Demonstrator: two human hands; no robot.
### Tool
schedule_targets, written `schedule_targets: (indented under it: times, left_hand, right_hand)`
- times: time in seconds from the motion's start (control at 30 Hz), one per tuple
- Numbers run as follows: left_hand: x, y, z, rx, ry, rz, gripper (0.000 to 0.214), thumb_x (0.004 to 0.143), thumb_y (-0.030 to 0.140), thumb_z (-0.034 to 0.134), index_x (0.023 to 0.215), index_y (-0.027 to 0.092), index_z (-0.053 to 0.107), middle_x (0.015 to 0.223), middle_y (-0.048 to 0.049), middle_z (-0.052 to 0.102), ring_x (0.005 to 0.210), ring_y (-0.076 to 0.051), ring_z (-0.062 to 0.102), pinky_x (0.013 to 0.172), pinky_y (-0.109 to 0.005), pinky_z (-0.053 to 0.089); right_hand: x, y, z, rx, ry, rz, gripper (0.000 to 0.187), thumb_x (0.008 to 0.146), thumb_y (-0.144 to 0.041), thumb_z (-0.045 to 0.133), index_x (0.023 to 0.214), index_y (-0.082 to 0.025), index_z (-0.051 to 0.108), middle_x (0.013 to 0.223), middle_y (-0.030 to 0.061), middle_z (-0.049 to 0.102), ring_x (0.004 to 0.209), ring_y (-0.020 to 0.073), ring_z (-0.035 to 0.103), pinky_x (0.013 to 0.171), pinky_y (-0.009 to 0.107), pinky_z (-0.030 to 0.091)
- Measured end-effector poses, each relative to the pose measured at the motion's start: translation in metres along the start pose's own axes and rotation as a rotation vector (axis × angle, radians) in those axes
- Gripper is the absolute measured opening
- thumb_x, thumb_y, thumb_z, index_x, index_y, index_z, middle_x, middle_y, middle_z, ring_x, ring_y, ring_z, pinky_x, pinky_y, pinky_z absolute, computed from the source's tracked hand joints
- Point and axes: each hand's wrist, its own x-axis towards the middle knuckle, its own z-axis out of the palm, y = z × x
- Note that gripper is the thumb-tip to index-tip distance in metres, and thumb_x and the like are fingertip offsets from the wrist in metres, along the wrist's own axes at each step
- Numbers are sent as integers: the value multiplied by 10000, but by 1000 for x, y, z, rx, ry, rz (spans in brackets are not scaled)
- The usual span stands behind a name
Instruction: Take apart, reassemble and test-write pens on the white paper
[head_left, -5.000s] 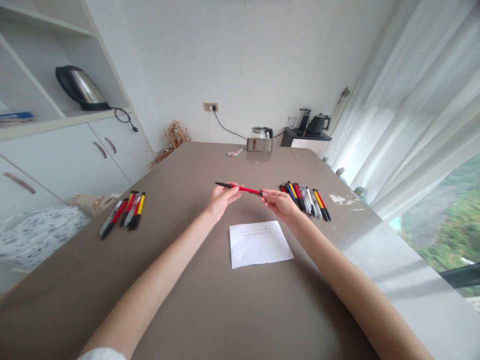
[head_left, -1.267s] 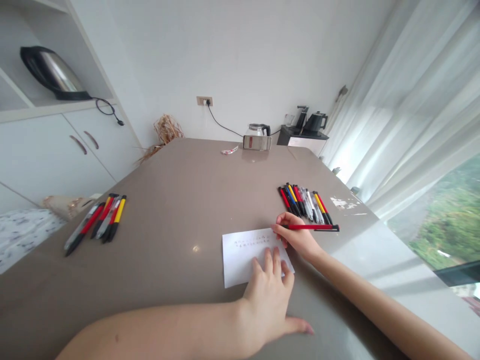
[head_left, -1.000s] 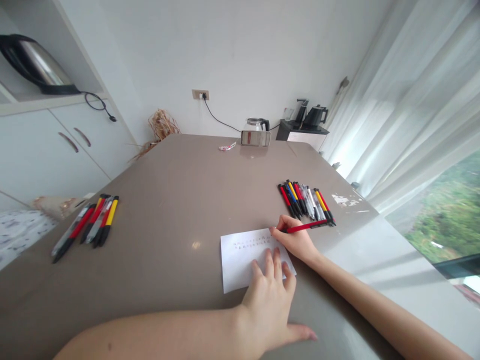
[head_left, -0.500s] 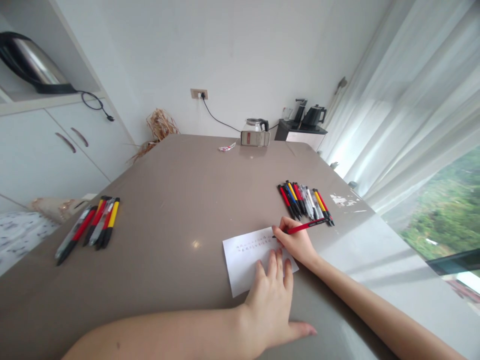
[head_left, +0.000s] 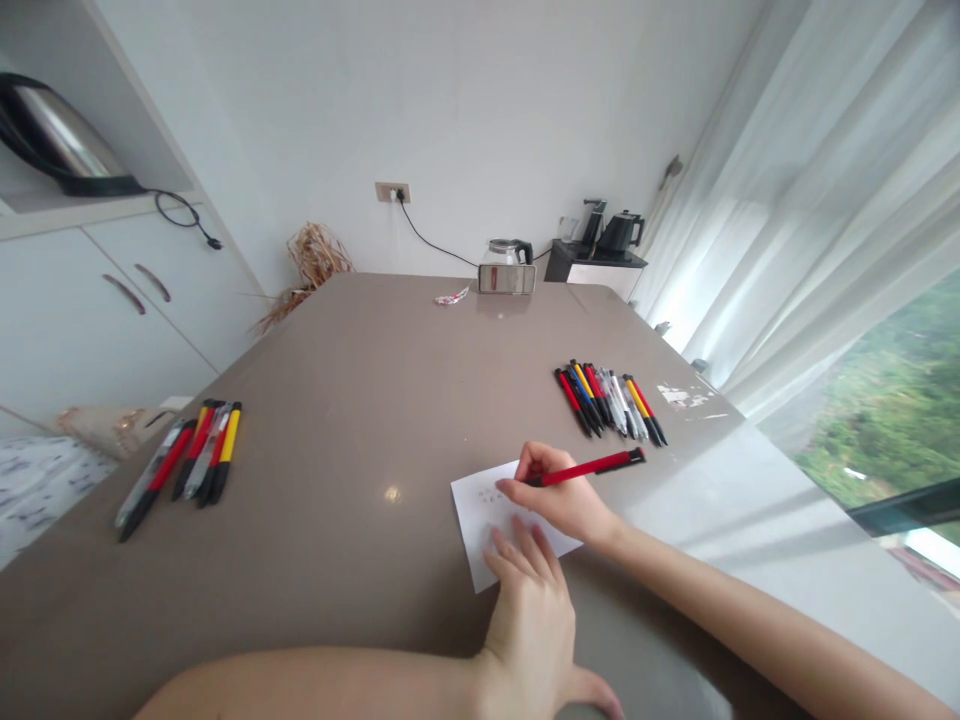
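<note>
A white sheet of paper lies on the brown table in front of me, with small rows of handwriting near its upper part. My left hand rests on its lower part, fingers spread and thumb stretched out to the right. In my right hand is a red and black pen, gripped near its tip and slanting up to the right. The pen's tip is hidden behind my fingers, and this hand covers much of the writing.
Several pens lie in a row beyond my right hand. Another group of pens is at the left. A glass pot stands behind a small box at the table's far edge, near a crumpled wrapper.
My right hand has moved left across the paper with the pen. My left hand has shifted slightly down and left, still on the sheet. The view has tilted a little.
</note>
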Motion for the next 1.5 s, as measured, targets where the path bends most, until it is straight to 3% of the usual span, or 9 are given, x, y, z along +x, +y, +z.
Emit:
schedule_targets:
  times: [0.1,0.23,0.53,0.83,1.5]
  left_hand:
    - [1,0,-2,41,-34,27,1193,333,839,329,1186,14,453,1136,-304,472,937,-442,502,714,-472,407]
    - [1,-1,-4,50,-63,44,1141,367,837,301,1150,32,500,1074,-298,519,924,-431,512,679,-465,417]
    - [2,-1,-6,7,-134,12,1178,343,843,327,1222,66,419,1152,-308,451,903,-485,499,576,-488,445]
    - [2,0,-17,94,-230,13,1115,437,812,333,1250,50,365,1201,-311,399,914,-495,487,520,-451,466]
    - [2,3,-11,79,-228,-2,1110,452,810,321,1259,49,344,1234,-317,354,924,-492,483,534,-464,468]
  right_hand:
    - [1,-5,20,-107,-44,-7,203,634,-293,592,569,-186,432,512,-45,454,473,76,381,431,198,291]
    - [1,2,31,-214,9,-20,216,685,-270,514,533,-184,388,483,-47,406,471,75,367,448,201,289]
    - [3,6,28,-266,45,10,200,692,-230,479,518,-180,394,485,-37,434,473,80,383,461,206,305]
    - [3,8,28,-264,8,19,184,689,-225,480,524,-171,421,489,-40,446,472,70,381,452,194,304]
    - [4,13,29,-253,48,26,164,674,-217,486,526,-169,431,486,-47,446,467,65,383,443,187,310]
